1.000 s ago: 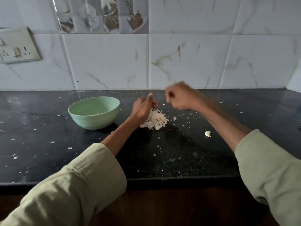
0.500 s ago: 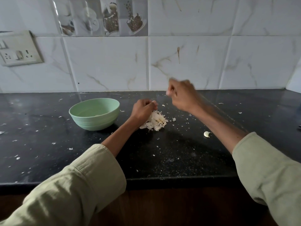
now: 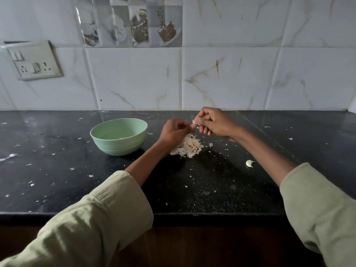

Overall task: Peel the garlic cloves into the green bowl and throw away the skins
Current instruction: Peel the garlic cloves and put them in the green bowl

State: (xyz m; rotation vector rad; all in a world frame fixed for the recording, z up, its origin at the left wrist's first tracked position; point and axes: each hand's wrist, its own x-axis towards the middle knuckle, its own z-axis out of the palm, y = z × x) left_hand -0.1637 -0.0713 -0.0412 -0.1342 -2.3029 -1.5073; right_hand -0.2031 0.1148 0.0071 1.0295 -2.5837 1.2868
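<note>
Above a heap of pale garlic skins (image 3: 189, 148) on the black counter, my two hands meet. My right hand (image 3: 213, 122) grips a garlic clove (image 3: 195, 121) between thumb and fingers. My left hand (image 3: 174, 132) pinches the clove's tip or a bit of its skin from the left. The green bowl (image 3: 118, 135) stands left of my hands, with something pale barely visible inside. One loose clove (image 3: 249, 163) lies on the counter under my right forearm's near side.
Small skin flakes are scattered over the black counter (image 3: 57, 170). The tiled wall rises right behind the hands, with a switch and socket plate (image 3: 33, 61) at the left. The counter's front edge runs below my sleeves.
My right hand has come down and left from its raised position to meet my left hand. My left hand has lifted slightly off the skin heap and now pinches at the clove.
</note>
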